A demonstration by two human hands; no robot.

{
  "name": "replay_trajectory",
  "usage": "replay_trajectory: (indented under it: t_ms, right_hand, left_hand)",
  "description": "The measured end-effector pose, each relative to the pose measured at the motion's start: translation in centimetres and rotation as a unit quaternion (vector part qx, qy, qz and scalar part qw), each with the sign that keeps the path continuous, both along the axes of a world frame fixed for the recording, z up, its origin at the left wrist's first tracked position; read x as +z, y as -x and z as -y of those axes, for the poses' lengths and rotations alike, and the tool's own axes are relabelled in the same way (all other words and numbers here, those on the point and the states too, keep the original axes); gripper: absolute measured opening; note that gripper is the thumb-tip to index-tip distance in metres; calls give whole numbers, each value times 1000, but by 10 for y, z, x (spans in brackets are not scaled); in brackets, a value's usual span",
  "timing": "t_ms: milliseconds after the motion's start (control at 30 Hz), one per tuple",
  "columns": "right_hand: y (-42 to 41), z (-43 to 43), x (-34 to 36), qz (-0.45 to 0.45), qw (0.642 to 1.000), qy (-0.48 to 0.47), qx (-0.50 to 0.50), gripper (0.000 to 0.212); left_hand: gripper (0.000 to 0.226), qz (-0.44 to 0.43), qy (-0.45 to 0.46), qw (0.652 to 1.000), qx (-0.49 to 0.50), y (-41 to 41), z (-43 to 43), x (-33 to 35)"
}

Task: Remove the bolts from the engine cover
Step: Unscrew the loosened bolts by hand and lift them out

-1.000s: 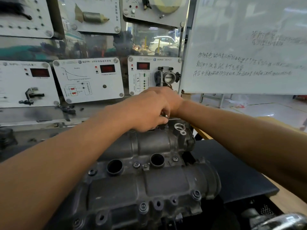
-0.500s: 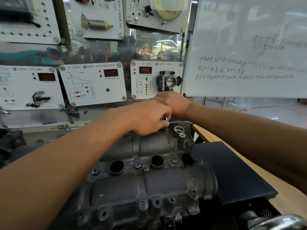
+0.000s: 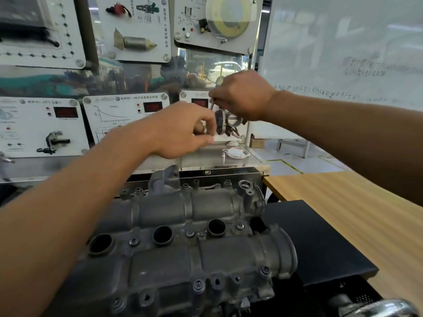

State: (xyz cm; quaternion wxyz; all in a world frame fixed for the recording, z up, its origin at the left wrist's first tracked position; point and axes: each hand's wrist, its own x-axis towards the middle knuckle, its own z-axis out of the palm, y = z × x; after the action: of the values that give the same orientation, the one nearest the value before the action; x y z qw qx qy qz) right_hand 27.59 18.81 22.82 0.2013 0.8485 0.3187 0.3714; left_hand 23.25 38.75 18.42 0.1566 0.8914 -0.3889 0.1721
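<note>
Well above the grey engine cover [image 3: 206, 252], the right hand [image 3: 242, 94] pinches a small bolt [image 3: 211, 105]. Just beside it and lower, the left hand [image 3: 183, 131] has curled fingers; whether it grips anything, I cannot tell.

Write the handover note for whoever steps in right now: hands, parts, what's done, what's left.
Right hand: raised over the steel shelf, pinching a removed bolt.
Left hand: beside it, fingers curled; unclear whether it holds anything.
Engine cover: on the bench below, neither hand touching it.
Done: at least that one bolt is out.
Left: several seated bolts along the cover's middle and front edge.
</note>
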Motion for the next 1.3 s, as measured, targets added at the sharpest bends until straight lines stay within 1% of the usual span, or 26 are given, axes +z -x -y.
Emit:
replay_trajectory:
  t_ms: [33, 100, 200, 233, 300, 400, 467, 533, 600, 700, 833, 1000, 1100, 1167, 1300]
  right_hand:
    - [5, -4, -4, -4, 1000, 4, -16, 33]
    - [23, -11, -16, -21, 999, 18, -34, 38]
    - [56, -20, -38, -86, 996, 1, -14, 49]
    - [67, -26, -47, -118, 993, -11, -3, 52]
    - [92, -40, -61, -196, 978, -73, 27, 51]
    - [121, -61, -79, -227, 955, -182, 58, 48]
    - [136, -75, -90, -220, 951, -214, 44, 46]
    - [144, -85, -101, -218, 944, -246, 23, 46]
    - [150, -93, -109, -233, 929, -287, 13, 46]
    - [157, -105, -118, -241, 912, -332, 22, 49]
    - [163, -119, -126, -251, 902, -350, 25, 49]
    - [168, -128, -135, -249, 901, -356, 12, 45]
    - [169, -130, -133, -237, 898, -370, 17, 45]
    - [167, -130, -131, -234, 895, -378, 21, 46]
    - [171, -134, -136, -229, 907, -353, 0, 46]
  left_hand:
    - [7, -17, -4, 1000, 11, 1, -13, 2]
    - [20, -56, -1, 998, 19, 6, -42, 4]
    - [30, -127, 17, 992, -5, 19, -80, -6]
    - [28, -153, 31, 988, -12, 23, -90, -12]
    - [16, -175, 37, 984, -3, 26, -105, -26]
    - [11, -101, -44, 994, 23, 18, -114, -39]
    - [8, -54, -76, 995, 19, 15, -111, -43]
    - [3, -11, -97, 995, 14, 13, -109, -44]
    - [4, 24, -114, 993, 14, 12, -111, -44]
    - [7, 45, -108, 993, 4, 13, -116, -45]
    - [10, 53, -101, 993, 4, 18, -120, -48]
    - [13, 82, -129, 988, 5, 21, -117, -51]
    - [11, 96, -102, 990, 0, 24, -119, -48]
    - [10, 90, -105, 990, 5, 24, -119, -47]
    - [13, 91, -131, 987, 10, 24, -118, -51]
